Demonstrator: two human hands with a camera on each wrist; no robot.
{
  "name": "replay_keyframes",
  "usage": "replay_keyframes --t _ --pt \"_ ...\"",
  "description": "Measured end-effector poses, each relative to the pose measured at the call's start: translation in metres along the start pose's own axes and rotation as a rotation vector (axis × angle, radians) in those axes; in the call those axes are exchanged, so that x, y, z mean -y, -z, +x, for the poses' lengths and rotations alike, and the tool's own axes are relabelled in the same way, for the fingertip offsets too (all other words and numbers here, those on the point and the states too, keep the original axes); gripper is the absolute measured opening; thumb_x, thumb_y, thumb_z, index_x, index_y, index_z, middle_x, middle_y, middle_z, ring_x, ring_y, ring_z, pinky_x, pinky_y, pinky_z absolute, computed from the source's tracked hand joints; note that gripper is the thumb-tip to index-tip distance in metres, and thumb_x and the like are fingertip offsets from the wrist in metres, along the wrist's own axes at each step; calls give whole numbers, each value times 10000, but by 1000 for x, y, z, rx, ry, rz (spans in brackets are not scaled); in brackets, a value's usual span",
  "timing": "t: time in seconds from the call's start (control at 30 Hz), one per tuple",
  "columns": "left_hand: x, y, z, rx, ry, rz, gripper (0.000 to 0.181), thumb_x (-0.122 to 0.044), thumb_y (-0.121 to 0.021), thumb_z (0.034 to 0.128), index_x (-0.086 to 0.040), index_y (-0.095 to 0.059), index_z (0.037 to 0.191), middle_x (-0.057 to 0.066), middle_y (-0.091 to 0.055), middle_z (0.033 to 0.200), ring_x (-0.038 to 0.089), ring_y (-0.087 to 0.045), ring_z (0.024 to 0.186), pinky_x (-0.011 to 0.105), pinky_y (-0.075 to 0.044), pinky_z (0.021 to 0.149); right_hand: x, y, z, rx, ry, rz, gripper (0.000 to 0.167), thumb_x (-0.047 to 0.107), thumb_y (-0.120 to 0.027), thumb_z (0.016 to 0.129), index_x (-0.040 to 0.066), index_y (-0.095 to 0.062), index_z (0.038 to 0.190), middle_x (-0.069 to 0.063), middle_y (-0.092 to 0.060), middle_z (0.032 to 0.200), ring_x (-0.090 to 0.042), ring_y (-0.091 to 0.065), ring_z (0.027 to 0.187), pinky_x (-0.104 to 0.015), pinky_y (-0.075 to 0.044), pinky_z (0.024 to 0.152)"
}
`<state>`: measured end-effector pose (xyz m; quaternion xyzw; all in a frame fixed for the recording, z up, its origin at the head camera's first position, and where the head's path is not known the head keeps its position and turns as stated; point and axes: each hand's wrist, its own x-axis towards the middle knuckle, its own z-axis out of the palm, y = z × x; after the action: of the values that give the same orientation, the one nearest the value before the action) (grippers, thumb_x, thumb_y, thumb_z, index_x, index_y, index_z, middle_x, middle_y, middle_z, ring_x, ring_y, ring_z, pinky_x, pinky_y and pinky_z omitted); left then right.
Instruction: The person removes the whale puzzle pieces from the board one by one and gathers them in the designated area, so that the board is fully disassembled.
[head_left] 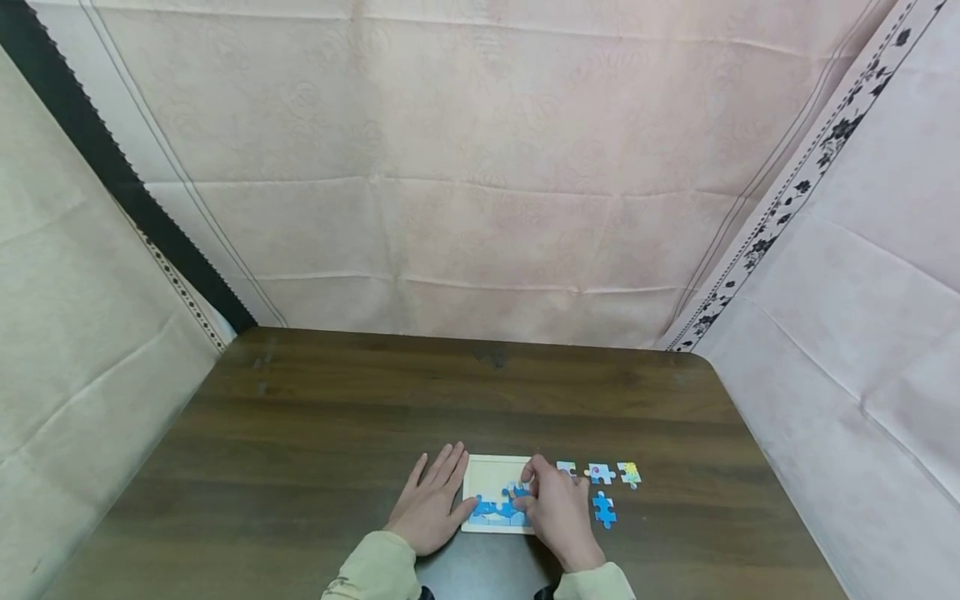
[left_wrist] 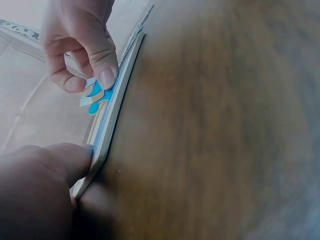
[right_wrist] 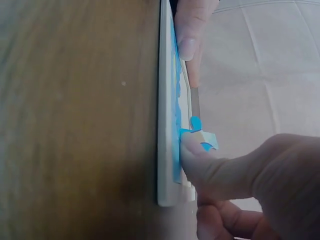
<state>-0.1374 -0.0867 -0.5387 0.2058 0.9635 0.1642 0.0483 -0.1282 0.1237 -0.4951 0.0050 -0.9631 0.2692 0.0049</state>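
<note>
A pale puzzle tray (head_left: pixel 483 477) lies near the table's front, with joined blue jigsaw pieces (head_left: pixel 492 514) along its lower part. My left hand (head_left: pixel 429 507) rests at the tray's left side, fingers stretched out and thumb on the rim. Over the tray's right half, my right hand (head_left: pixel 561 518) pinches a blue and cream jigsaw piece (left_wrist: pixel 95 104) between thumb and bent finger. In the right wrist view that jigsaw piece (right_wrist: pixel 206 139) stands tilted up from the tray, the thumb against it. My right hand hides the tray's right side in the head view.
Several loose jigsaw pieces lie right of the tray, among them a blue piece (head_left: pixel 604 510), a pink-marked piece (head_left: pixel 600 473) and a yellow-marked piece (head_left: pixel 629 473). The brown wooden table (head_left: pixel 337 417) is bordered by pale cloth (head_left: pixel 480 233) at the back and sides.
</note>
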Motion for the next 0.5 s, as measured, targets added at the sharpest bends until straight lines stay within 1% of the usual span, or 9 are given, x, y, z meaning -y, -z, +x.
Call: replay_keyframes --t 0.17,0.3,0.5 --pt "1 -1 1 -9 0 1 754 -608 -316 993 -131 -198 1565 14 -129 1626 200 -78 1488 515 -28 1172 -2 2 0 -8 14 40 304 166 -863 734 209 -589 858 92 -472 622 -115 -451 603 -445 -275 763" --pt "1 -1 0 -20 -12 -16 765 -607 -329 991 -105 -220 1558 42 -154 1622 226 -98 1486 539 -40 1165 -2 1 -2 -29 27 82 290 137 -860 734 211 -607 854 100 -477 627 -112 -443 604 -420 -263 749" --pt "1 -2 0 -23 -5 -10 763 -606 -344 988 -115 -221 1559 30 -154 1622 212 -94 1487 527 -36 1168 -1 -1 -3 -56 19 149 197 175 -827 783 225 -662 879 121 -509 641 -89 -464 599 -386 -280 741"
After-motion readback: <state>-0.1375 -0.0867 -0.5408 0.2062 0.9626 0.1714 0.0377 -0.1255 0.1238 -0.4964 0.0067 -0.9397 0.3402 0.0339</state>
